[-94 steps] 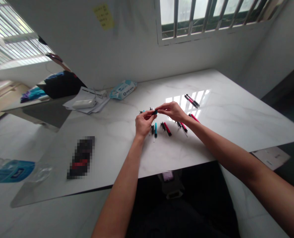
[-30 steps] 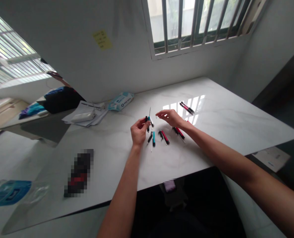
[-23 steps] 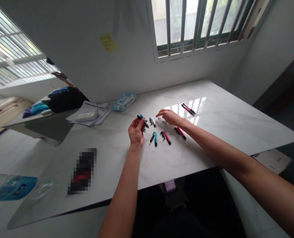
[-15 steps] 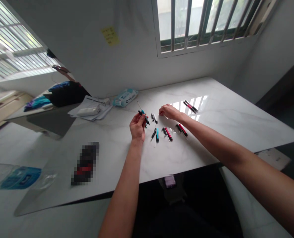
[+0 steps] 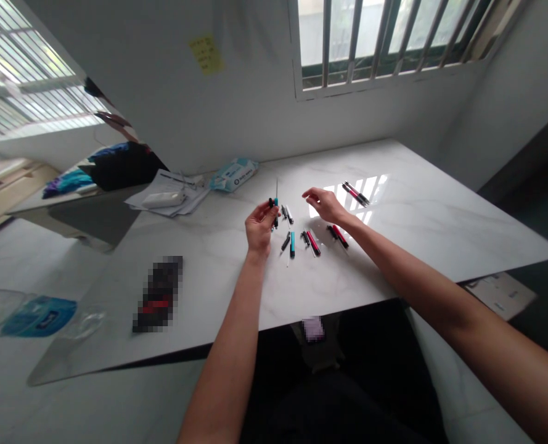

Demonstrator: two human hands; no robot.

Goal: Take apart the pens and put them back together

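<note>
Two bare hands of ours work above the marble-patterned table (image 5: pixel 440 216), set well apart from each other. Our left hand (image 5: pixel 257 234) is closed around a teal pen (image 5: pixel 276 202) with black parts, pinching it between thumb and fingers, and a thin rod (image 5: pixel 277 186) points up from its top. We hold this pen near the middle of the table, just left of the loose pen parts. Our right hand (image 5: pixel 325 206) hangs over the table with its fingers bent; we cannot tell whether its fingertips meet or grip anything small.

Between and below our hands lie several groups of parts. Nearest the left hand is a white pen barrel (image 5: pixel 289 214); closer to us lies a teal barrel (image 5: pixel 293 244) beside a black piece (image 5: pixel 285 241), with a thin refill (image 5: pixel 288 260) near them. To the right we see one red barrel (image 5: pixel 313 242), then another red barrel (image 5: pixel 341 236), each beside black parts. Beyond our right forearm lies a bunch of pens (image 5: pixel 355 193), side by side. Farther back, we see a packet of wipes (image 5: pixel 234 174) beside some papers (image 5: pixel 181 206).
</note>
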